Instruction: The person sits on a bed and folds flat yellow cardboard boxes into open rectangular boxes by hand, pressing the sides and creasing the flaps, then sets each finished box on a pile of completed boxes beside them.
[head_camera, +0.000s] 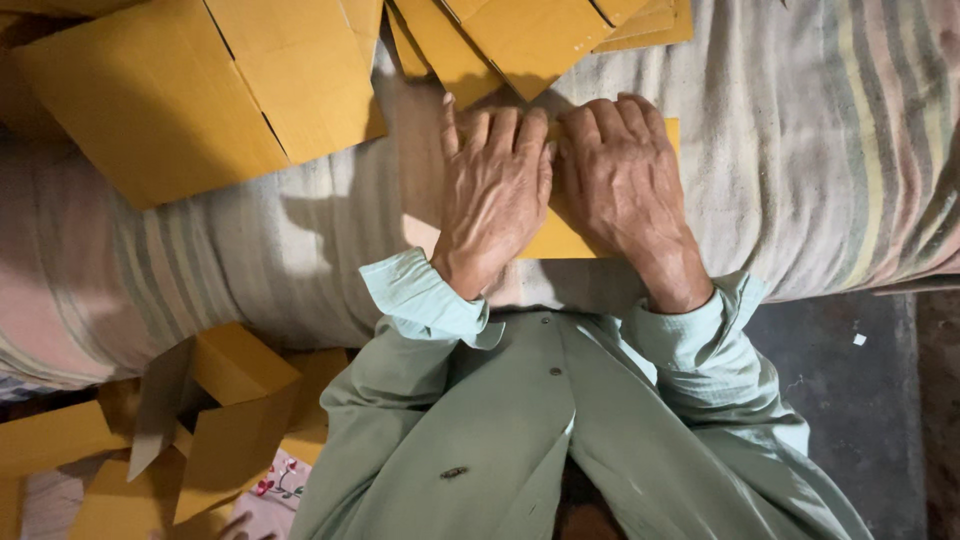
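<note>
Both hands lie flat, side by side, on a yellow cardboard piece (560, 240) that rests on a striped cloth surface (800, 150). My left hand (495, 190) presses down with fingers together and pointing away from me. My right hand (620, 175) lies next to it, palm down, covering most of the cardboard. Only the card's near edge and its right corner show. Pale green sleeves cover both wrists.
A stack of flat yellow cardboard sheets (190, 90) lies at the far left, and more sheets (530, 40) lie at the far middle. Folded yellow boxes (235, 405) sit on the floor at the lower left. Dark floor (860, 400) shows at the right.
</note>
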